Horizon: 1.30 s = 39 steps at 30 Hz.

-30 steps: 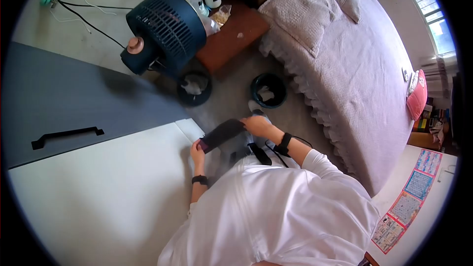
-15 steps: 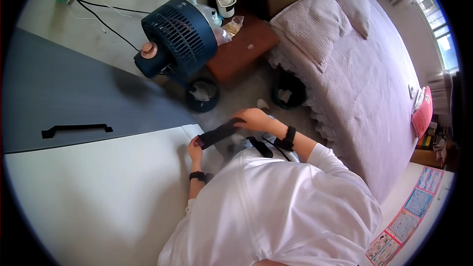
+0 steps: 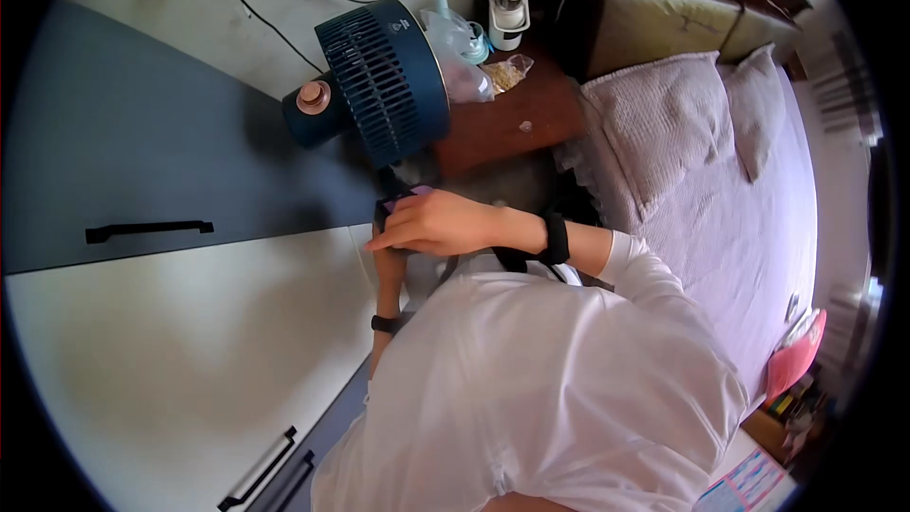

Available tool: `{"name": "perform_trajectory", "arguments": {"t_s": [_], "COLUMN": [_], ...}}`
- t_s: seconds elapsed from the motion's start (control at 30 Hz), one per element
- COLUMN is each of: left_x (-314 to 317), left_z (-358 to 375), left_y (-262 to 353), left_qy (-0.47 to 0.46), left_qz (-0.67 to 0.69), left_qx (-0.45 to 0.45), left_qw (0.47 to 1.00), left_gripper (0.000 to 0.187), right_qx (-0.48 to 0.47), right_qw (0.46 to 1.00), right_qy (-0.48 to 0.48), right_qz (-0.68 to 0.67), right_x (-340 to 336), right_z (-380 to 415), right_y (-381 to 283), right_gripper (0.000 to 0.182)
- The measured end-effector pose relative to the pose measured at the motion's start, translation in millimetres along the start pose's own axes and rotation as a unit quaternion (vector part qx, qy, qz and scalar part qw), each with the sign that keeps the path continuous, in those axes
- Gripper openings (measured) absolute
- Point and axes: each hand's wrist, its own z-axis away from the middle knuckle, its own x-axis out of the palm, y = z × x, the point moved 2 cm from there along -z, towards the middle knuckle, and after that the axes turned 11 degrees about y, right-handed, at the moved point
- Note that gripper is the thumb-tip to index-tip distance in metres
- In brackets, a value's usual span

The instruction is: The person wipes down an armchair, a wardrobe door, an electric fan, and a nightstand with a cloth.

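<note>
My right hand lies across my left hand, fingers bent and pointing left. Between them is a dark strip of cloth with a purple patch, showing just above my right knuckles. My left fingers are mostly hidden behind the right hand, closed around the strip's end. Both hands are in front of my white shirt, near the corner of the white cabinet panel. Each wrist wears a black band.
A dark blue fan stands just beyond my hands. Behind it, a brown bedside table holds a bag of snacks and a white bottle holder. A bed with pillows is at right; a grey cabinet door at left.
My right hand has moved left and over my left hand; the strip, stretched between the hands before, is now bunched and mostly covered. The view has shifted, with cabinet handles showing at lower left.
</note>
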Motion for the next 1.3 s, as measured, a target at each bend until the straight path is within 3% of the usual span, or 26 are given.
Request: {"name": "perform_trajectory", "arguments": {"t_s": [0.1, 0.23, 0.37, 0.4, 0.5, 0.57, 0.67, 0.7, 0.77, 0.83, 0.9, 0.93, 0.97, 1.03, 1.13, 1.17, 1.23, 1.3], "left_x": [-2.4, -6.1, -17.8, -24.4, -47.5, -57.9, -81.9, -91.4, -98.4, -87.0, -67.8, -58.5, -54.5, -24.8, -4.4, -2.4, -7.0, -9.9], "left_z": [-2.3, -3.3, -30.8, -26.8, -34.3, -38.9, -77.3, -92.3, -123.2, -150.3, -177.7, -189.2, -197.7, -208.5, -209.6, -204.6, -202.8, -200.9], "left_y": [31.0, 64.4, 89.5, 80.7, 89.3, 85.9, 130.7, 150.8, 190.0, 198.1, 209.4, 216.8, 226.2, 200.1, 177.1, 170.8, 158.5, 152.0], "left_qy": [0.037, 0.077, 0.134, 0.113, 0.147, 0.162, 0.228, 0.249, 0.288, 0.355, 0.382, 0.375, 0.33, 0.236, 0.201, 0.196, 0.184, 0.192], "left_qz": [0.018, 0.001, 0.042, 0.032, 0.068, 0.113, 0.19, 0.199, 0.219, 0.204, 0.168, 0.14, 0.011, -0.037, -0.145, -0.154, -0.097, -0.043], "left_qx": [0.027, -0.01, -0.114, -0.228, -0.275, -0.26, -0.281, -0.237, -0.147, -0.041, 0.043, 0.072, 0.112, 0.128, 0.22, 0.239, 0.249, 0.261], "left_qw": [0.999, 0.997, 0.983, 0.967, 0.948, 0.945, 0.913, 0.918, 0.921, 0.912, 0.908, 0.913, 0.937, 0.963, 0.944, 0.939, 0.946, 0.945], "left_gripper": [0.034, 0.033, 0.03, 0.02, 0.019, 0.021, 0.027, 0.028, 0.029, 0.027, 0.026, 0.026, 0.029, 0.028, 0.028, 0.027, 0.029, 0.03], "right_qx": [-0.038, -0.022, 0.049, 0.069, 0.159, 0.176, 0.161, 0.15, 0.086, 0.078, 0.085, 0.134, 0.187, 0.324, 0.407, 0.261, -0.01, -0.025], "right_qw": [0.997, 0.995, 0.995, 0.995, 0.985, 0.981, 0.985, 0.986, 0.972, 0.912, 0.853, 0.852, 0.861, 0.86, 0.817, 0.875, 0.922, 0.932], "right_qy": [-0.064, -0.055, -0.007, 0.007, -0.068, -0.079, -0.029, 0.001, 0.19, 0.357, 0.437, 0.402, 0.36, 0.318, 0.396, 0.372, 0.283, 0.183], "right_qz": [-0.022, -0.08, -0.086, -0.078, -0.022, -0.004, 0.054, 0.076, 0.112, 0.187, 0.274, 0.308, 0.306, 0.233, 0.103, 0.167, 0.266, 0.311], "right_x": [-11.5, -28.6, -44.8, -49.6, -72.6, -76.6, -96.8, -103.4, -117.5, -125.0, -130.9, -131.9, -129.8, -115.9, -86.1, -77.1, -62.1, -49.9], "right_z": [-13.8, -20.1, -11.7, -7.0, 8.6, 23.3, 21.2, 14.9, 1.0, -8.8, -25.4, -26.1, -23.8, -13.7, -9.3, -11.7, -20.7, -36.4], "right_y": [3.8, 5.3, 29.2, 35.6, 52.2, 62.5, 69.2, 66.9, 65.1, 67.2, 74.6, 88.3, 103.2, 129.7, 112.5, 109.0, 100.3, 105.5], "right_gripper": [0.044, 0.045, 0.049, 0.05, 0.057, 0.06, 0.063, 0.063, 0.062, 0.056, 0.048, 0.039, 0.03, 0.029, 0.029, 0.034, 0.045, 0.053]}}
